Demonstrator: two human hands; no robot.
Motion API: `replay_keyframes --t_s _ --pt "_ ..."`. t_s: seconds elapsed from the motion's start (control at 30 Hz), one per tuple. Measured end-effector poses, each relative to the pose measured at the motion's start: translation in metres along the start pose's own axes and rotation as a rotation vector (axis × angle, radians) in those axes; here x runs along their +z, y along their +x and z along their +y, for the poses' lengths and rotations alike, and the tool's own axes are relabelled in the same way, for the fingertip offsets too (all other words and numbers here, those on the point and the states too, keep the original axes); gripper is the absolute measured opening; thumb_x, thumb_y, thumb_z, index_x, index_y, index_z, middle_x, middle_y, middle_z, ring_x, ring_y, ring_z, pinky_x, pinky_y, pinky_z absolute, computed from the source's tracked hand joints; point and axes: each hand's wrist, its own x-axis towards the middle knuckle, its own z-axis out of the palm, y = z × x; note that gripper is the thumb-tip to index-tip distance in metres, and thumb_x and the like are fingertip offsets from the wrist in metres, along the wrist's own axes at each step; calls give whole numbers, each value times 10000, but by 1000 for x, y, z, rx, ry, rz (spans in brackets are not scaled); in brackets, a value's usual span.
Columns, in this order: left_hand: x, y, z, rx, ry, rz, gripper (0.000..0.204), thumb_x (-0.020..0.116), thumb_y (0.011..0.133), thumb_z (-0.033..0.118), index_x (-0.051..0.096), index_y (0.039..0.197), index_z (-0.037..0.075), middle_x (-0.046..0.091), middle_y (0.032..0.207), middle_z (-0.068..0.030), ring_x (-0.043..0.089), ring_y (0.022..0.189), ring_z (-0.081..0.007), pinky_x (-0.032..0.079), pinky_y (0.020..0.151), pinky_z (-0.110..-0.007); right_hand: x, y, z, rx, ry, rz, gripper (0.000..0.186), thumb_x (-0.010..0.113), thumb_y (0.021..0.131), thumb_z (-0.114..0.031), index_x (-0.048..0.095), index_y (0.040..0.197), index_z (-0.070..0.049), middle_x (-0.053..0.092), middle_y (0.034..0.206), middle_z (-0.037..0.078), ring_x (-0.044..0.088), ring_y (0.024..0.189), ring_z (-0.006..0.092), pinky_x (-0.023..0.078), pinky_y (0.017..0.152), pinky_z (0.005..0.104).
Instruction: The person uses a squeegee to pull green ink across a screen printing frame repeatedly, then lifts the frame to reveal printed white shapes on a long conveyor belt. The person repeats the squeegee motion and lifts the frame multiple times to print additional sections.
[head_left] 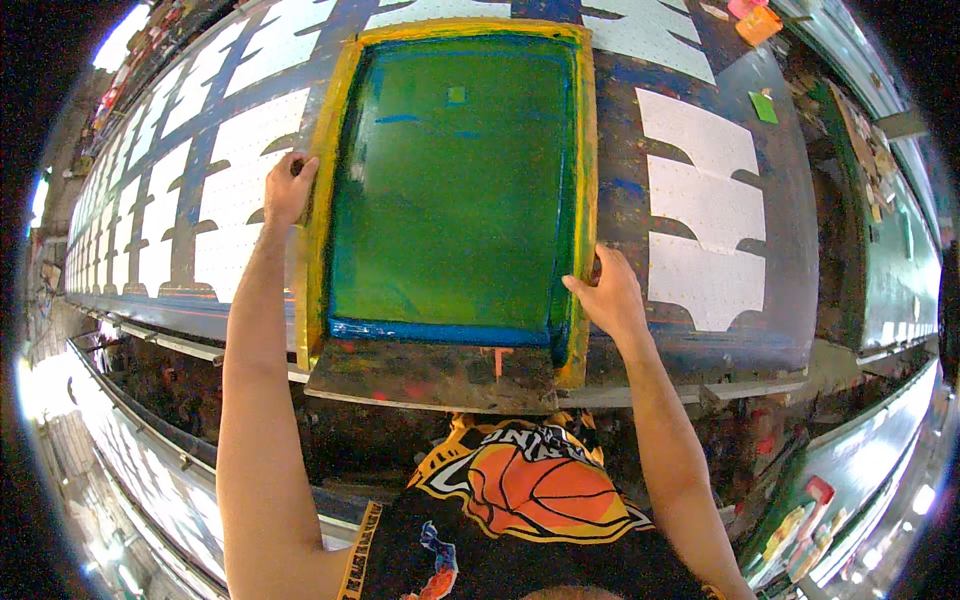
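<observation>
A screen printing frame [585,200] with yellow edges and a green mesh [450,220] lies in front of me on the long dark table. Wet-looking blue ink [440,332] forms a band along the mesh's near end, with blue smears by its sides. My left hand [288,190] is closed at the frame's left edge, fingers curled. Nearer to me, my right hand [610,292] grips the right edge, thumb on top and fingers at the outer side. White cut fabric pieces [705,215] lie right of the frame, and more white pieces [250,190] lie to its left.
Rows of white pieces run along the table to the far left. A small green square [764,107] lies at the right, and an orange container [758,27] stands beyond it. Another table [895,250] stands across a gap on the right. The table's near edge [430,402] is close to my body.
</observation>
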Motion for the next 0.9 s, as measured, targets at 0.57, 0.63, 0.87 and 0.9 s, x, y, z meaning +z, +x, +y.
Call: replay_keyframes --t_s 0.57,0.63,0.87,0.9 --pt "-1 7 -17 -9 -5 -37 405 715 995 391 716 1134 11 768 1040 -233 741 995 -391 564 920 -479 -42 -16 -56 -150 -25 195 471 846 763 -214 677 1162 -28 682 1085 195 693 1023 410 576 908 515" --pt "-5 12 -7 -48 -14 -82 419 711 997 405 709 1131 8 768 1036 -236 743 989 -396 568 907 -480 -57 -16 -62 -173 -66 209 470 848 760 -211 676 1156 -25 677 1077 200 692 1017 415 579 899 516" --pt "18 4 109 69 -14 -26 399 605 1087 411 618 1241 43 732 1183 -255 698 1152 -440 522 1001 -505 -146 2 22 -178 -36 209 499 862 759 -198 697 1195 -20 689 1075 205 714 980 397 592 873 509" --pt "25 -2 135 79 -18 -12 398 596 1092 413 612 1247 47 731 1184 -255 696 1155 -444 521 1001 -509 -162 3 47 -182 -19 199 507 865 759 -196 701 1205 -19 695 1078 205 720 976 390 595 870 505"
